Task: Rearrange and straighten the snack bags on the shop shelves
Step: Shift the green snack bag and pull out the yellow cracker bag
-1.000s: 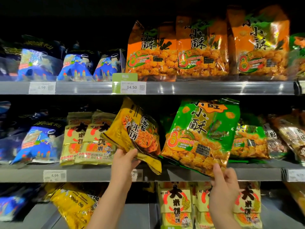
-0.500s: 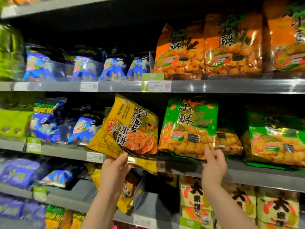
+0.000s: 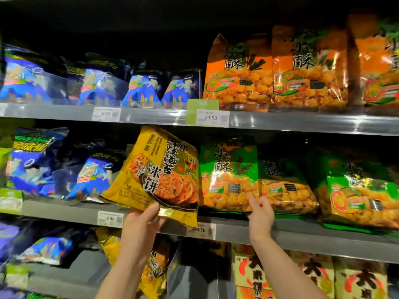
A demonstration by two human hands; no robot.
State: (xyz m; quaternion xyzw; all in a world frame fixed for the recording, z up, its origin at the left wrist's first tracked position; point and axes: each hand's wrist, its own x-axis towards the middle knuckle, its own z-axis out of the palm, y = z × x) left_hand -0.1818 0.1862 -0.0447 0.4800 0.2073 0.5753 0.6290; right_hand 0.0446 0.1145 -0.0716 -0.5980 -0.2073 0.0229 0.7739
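Two grips, a person's bare hands, were raised to the middle shelf (image 3: 302, 236) of a dim shop aisle. The left grip (image 3: 140, 223) clasped the yellow rice-cracker bag (image 3: 159, 175) by its lower edge, thumb laid across the front. That bag was held in front of the shelf with its printed face to the camera. Its long axis ran roughly up and down but was tilted, the top edge sloping down to the right. Its bottom seam hung over the shelf's front rail and covered part of a price label.

Just to its right, edge against edge, the green snack bag (image 3: 228, 173) stood upright on the same shelf, long axis vertical, face forward. The right grip (image 3: 260, 214) met this bag at its lower right corner, one finger straight against the front and the others loosely bent. The motion blur left it unclear whether it pinched the bag or only pressed on it.

More green bags (image 3: 356, 190) leaned further right, and blue bags (image 3: 92, 175) slumped at the left. On the top shelf (image 3: 302, 124) orange bags (image 3: 237, 74) stood in a row at the right, above a tag reading 14.50 (image 3: 211, 118), with smaller blue bags to their left. Below, cream bags with red print (image 3: 254, 275) filled the lower shelf. All the shelf rails were grey metal, and the space above was dark.
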